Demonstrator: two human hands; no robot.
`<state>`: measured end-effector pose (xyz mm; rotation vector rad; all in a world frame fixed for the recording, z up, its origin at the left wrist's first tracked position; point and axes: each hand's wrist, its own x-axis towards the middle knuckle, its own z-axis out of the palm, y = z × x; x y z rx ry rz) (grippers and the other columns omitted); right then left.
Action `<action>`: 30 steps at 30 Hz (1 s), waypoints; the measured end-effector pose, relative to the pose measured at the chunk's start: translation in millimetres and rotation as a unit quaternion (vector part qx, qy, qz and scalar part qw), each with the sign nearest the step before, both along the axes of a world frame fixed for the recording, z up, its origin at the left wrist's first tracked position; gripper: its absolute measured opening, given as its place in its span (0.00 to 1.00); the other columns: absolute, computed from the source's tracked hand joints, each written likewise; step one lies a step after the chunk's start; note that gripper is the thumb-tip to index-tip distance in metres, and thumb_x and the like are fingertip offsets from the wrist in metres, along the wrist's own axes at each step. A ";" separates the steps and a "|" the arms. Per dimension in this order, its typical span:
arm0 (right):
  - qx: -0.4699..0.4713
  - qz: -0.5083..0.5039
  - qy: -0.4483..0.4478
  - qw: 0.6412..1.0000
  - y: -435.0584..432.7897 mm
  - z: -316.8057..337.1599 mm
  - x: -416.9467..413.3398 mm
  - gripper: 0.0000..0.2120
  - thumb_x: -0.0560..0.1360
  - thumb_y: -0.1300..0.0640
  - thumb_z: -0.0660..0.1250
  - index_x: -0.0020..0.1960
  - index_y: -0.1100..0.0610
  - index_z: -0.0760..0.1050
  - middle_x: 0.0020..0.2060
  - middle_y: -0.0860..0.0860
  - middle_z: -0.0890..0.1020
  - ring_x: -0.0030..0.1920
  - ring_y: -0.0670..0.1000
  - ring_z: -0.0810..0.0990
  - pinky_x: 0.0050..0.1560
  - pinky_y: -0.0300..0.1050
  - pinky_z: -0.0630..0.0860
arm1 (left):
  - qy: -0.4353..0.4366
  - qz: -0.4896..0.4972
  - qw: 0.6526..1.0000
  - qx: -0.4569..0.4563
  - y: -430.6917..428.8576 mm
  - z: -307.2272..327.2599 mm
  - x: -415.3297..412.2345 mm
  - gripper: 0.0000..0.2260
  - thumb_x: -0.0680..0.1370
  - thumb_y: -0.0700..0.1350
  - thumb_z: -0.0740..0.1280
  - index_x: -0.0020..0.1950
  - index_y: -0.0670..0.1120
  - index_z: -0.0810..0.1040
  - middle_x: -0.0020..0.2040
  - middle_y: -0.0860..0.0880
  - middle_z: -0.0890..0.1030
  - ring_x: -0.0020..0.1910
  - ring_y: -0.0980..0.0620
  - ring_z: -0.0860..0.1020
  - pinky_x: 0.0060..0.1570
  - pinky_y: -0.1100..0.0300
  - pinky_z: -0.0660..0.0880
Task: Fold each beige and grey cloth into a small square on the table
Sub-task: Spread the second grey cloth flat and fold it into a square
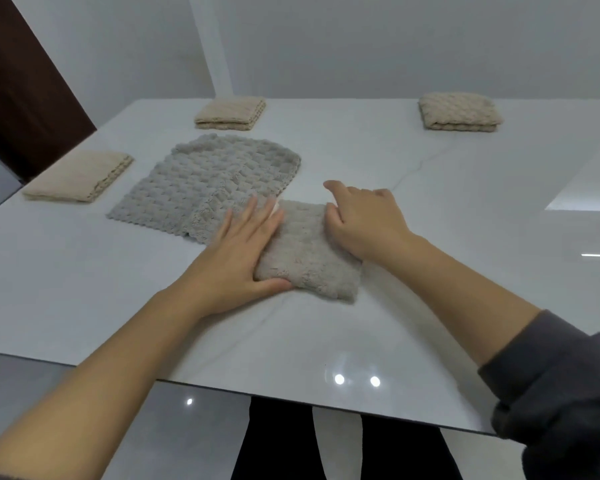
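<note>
My L hand [238, 251] flat, fingers straight, pressing left side of folded cloth [309, 258], mid tabletop [430, 188]. R hand [364, 223] fingers curled, gripping its right edge. Grey cloth [201, 181] part-unfolded just behind-left.

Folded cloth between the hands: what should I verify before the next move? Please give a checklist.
1. Folded cloth lies as a small square on the table: ok.
2. Left hand presses its left side, fingers straight: ok.
3. Right hand pinches its far corner: cannot tell, fingers curl there.
4. Grey cloth behind is folded: not ok, mostly spread.
5. Three other cloths folded: ok.
</note>
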<state>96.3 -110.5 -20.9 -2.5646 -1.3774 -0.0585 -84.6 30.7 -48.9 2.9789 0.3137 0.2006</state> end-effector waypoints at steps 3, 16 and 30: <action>-0.040 -0.073 -0.084 0.993 -22.8 12.8 1.2 0.17 0.81 0.51 0.48 0.54 0.58 0.72 0.32 0.51 0.72 0.34 0.56 0.72 0.44 0.50 0.63 | -0.065 0.127 0.990 -0.008 13.6 8.3 -17.7 0.38 0.78 0.55 0.62 0.80 0.49 0.44 0.80 0.52 0.41 0.77 0.56 0.36 0.76 0.54 0.37; -0.092 0.039 0.034 0.994 -22.0 -33.0 -39.3 0.30 0.82 0.47 0.42 0.79 0.59 0.39 0.79 0.53 0.41 0.78 0.52 0.38 0.75 0.60 0.37 | 0.052 0.162 0.984 -0.046 -52.0 -11.7 34.5 0.28 0.82 0.51 0.44 0.79 0.40 0.42 0.80 0.44 0.40 0.78 0.50 0.39 0.76 0.48 0.39; -0.119 0.047 0.027 0.991 -24.7 -13.4 -34.7 0.29 0.82 0.47 0.41 0.79 0.59 0.40 0.79 0.53 0.42 0.79 0.52 0.40 0.76 0.60 0.37 | 0.069 0.160 0.984 -0.023 -49.2 6.7 34.2 0.28 0.83 0.50 0.45 0.79 0.40 0.43 0.80 0.43 0.41 0.79 0.50 0.40 0.76 0.49 0.39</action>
